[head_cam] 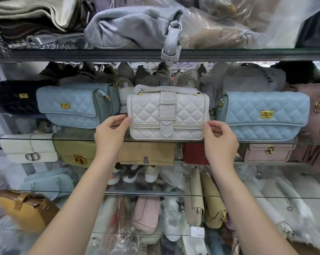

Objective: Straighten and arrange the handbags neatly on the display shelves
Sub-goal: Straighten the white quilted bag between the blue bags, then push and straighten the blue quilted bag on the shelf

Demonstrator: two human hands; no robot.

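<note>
The cream quilted flap handbag with a centre strap (168, 115) stands upright on the glass shelf (266, 142), its long axis running nine to three o'clock. The left hand (110, 134) pinches its lower corner at nine o'clock, the right hand (220, 138) pinches the three o'clock corner; both are equally near. Pale blue quilted handbags (76, 103) flank it.

Sneakers (151, 176) in row, lower middle; white paper tag (197, 232) below right; clear plastic sheet (284, 21) top right.
</note>
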